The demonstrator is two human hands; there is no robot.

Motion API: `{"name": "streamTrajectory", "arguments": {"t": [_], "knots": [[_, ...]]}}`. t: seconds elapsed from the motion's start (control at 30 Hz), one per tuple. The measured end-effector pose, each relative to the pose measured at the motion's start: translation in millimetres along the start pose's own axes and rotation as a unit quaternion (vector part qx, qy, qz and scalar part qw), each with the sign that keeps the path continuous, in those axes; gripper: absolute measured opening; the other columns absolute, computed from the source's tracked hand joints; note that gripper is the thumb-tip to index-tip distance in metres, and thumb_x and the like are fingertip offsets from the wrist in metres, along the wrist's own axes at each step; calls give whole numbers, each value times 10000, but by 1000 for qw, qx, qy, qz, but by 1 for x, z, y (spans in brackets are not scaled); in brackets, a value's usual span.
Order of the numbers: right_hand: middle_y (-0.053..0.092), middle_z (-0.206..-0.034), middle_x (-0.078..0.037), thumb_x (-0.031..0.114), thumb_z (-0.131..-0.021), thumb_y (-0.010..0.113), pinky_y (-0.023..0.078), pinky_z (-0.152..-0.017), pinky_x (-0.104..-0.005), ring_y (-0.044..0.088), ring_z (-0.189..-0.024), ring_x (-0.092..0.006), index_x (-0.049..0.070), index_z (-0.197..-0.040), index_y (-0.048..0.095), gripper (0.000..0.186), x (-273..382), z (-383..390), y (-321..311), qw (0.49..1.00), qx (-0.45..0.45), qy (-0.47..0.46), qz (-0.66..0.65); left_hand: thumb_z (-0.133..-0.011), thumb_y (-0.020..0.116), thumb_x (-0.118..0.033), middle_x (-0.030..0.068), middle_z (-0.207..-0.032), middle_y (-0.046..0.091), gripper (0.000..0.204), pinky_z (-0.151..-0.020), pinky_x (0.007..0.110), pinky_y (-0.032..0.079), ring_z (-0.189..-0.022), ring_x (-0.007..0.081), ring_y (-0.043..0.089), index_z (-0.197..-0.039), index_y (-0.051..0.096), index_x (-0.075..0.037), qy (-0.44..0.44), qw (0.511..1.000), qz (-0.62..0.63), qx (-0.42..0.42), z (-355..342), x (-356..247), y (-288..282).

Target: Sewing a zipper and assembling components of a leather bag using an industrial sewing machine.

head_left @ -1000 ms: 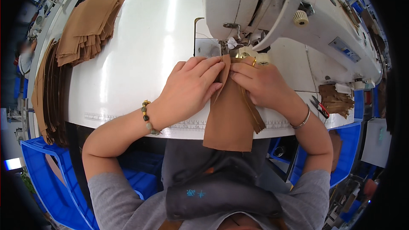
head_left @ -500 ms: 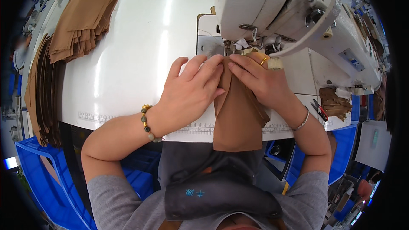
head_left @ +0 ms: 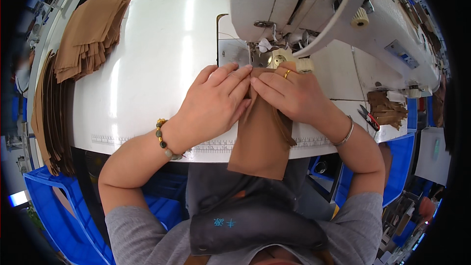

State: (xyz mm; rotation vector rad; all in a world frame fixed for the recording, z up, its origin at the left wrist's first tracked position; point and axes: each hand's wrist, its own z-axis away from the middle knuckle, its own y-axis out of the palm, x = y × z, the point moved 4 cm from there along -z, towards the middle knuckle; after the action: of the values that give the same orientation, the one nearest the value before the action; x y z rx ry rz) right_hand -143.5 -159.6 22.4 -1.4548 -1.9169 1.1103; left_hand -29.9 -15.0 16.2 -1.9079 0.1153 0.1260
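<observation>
A folded brown fabric piece (head_left: 261,140) hangs from the sewing machine's needle area over the table's front edge, its lower end above my lap. My left hand (head_left: 218,95) lies at the fabric's left edge, fingertips pressed together on its top end. From the other side, my right hand (head_left: 290,91) pinches the same top end, fingers closed on the layers. Both sets of fingertips nearly meet just in front of the presser foot (head_left: 251,53) of the white sewing machine (head_left: 289,5). The fabric under my fingers is partly hidden.
Stacks of brown fabric pieces (head_left: 91,34) and darker upright ones (head_left: 51,118) occupy the table's left side. Red-handled snips (head_left: 369,119) lie by a small brown fabric pile (head_left: 386,109) at right. Blue bins (head_left: 64,201) stand below the table; a ruler strip (head_left: 216,145) runs along its front.
The fabric's top end has come slightly toward me, away from the needle, and its hanging end has swung left. Both hands moved with it, and the view has shifted a little.
</observation>
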Motion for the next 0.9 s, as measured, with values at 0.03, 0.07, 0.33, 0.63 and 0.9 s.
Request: {"name": "streamTrajectory", "arguments": {"t": [0.03,0.07,0.33,0.63,0.9], "knots": [[705,-1183,-13,119,-775,698,526,-623,-273,689,-800,-150,87,-1085,724,312,-1,1,-1,1000,7,1,4,-907,726,-250,102,-1429,615,411,-1108,447,428,-1336,286,543,-1229,684,1,0,1000,-1,0,0,-1,-1],[706,-1115,1,145,-760,695,490,-650,-281,667,-754,-125,86,-965,712,215,-3,1,-2,1000,13,2,9,-910,726,-292,109,-1454,601,453,-1112,450,425,-1349,290,533,-1248,676,6,-2,1000,-15,7,0,-2,-2],[667,-980,-13,153,-750,673,495,-712,-305,642,-760,-142,84,-838,662,113,-4,1,-9,1000,17,-11,13,-875,749,-409,73,-1463,593,584,-1129,464,407,-1329,275,529,-1288,673,-4,-26,999,1,23,0,-6,-7],[659,-930,-18,135,-760,660,495,-718,-320,631,-763,-172,76,-858,651,115,-5,1,-3,1000,-3,7,14,-864,766,-390,44,-1463,603,607,-1117,474,422,-1309,276,548,-1361,658,-59,-6,999,-33,31,-2,-8,-5],[657,-797,-10,132,-815,653,496,-742,-348,614,-726,-206,89,-943,692,141,-20,4,8,998,14,40,48,-920,723,-412,36,-1490,596,609,-1121,489,414,-1324,300,547,-1432,622,-98,-33,997,-72,20,-14,7,3]]}}
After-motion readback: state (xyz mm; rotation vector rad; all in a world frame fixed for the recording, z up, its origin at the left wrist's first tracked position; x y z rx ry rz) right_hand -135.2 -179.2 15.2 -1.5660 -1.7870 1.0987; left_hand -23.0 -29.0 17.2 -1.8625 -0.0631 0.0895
